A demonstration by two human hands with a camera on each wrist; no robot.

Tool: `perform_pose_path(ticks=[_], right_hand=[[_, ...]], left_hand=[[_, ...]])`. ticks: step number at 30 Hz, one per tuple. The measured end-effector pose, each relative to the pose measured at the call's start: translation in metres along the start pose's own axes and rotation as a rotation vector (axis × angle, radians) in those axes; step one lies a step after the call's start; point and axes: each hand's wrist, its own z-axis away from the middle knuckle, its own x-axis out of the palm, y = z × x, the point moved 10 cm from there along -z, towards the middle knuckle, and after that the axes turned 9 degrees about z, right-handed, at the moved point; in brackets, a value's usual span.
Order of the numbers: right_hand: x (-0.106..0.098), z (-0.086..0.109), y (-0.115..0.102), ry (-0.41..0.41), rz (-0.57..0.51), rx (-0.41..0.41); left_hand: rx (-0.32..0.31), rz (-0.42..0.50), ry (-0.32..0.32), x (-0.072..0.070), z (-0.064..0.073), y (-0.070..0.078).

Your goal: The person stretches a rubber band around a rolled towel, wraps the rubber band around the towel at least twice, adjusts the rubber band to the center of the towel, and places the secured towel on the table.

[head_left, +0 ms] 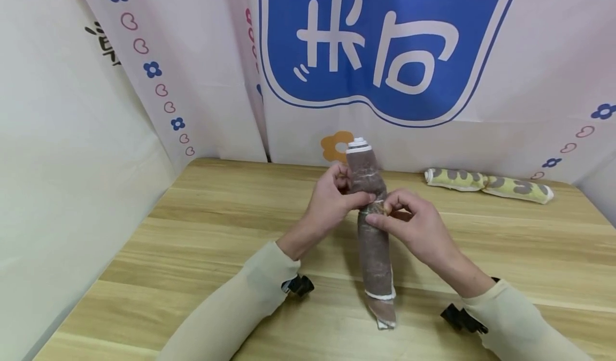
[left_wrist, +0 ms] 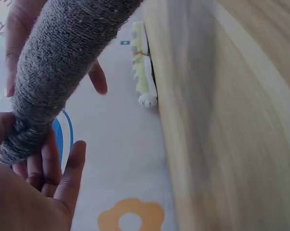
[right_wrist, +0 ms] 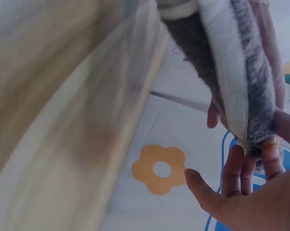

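Note:
A grey-brown rolled towel (head_left: 375, 254) with white edges is held up between both hands, its narrow loose corner toward the person. My left hand (head_left: 329, 198) grips its middle from the left, thumb laid across the front. From the right, my right hand (head_left: 416, 222) pinches the roll just below the left thumb. A thin yellowish band (right_wrist: 271, 143) shows at the right fingertips, where the towel is drawn in. In the left wrist view the grey towel (left_wrist: 63, 67) slants across, with the left fingers cupped beneath its far end.
Another rolled towel (head_left: 457, 180), yellow-green with grey patches and tied at its middle, lies at the back right of the wooden table (head_left: 192, 232). A white printed cloth (head_left: 212, 104) with a blue sign hangs right behind the table's back edge.

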Motion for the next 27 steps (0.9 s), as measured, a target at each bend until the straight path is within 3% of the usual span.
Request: perform_pose_path(ticks=[4,6,12,17,21,27], right_hand=[[-0.002,0.003,-0.021,0.05,0.151,-0.183],[0.0,0.004,-0.028,0.059,0.195,-0.254],[0.007,0.007,-0.035,-0.002,0.19,-0.366],[0.008,0.007,-0.032,-0.03,0.177,-0.353],[0.002,0.002,-0.022,-0.007,0.129,-0.253],[-0.004,0.0,-0.012,-0.014,-0.078,-0.144]], left_hand=[[-0.159,0.109,0.046,0.0,0.003,-0.013],[-0.201,0.127,0.068,-0.001,0.004,-0.017],[-0.205,0.12,0.131,-0.007,0.005,-0.019],[-0.18,0.118,0.141,-0.008,0.003,-0.018],[-0.15,0.208,0.037,0.001,-0.001,-0.017],[-0.23,0.45,-0.247,0.02,-0.001,-0.03]])
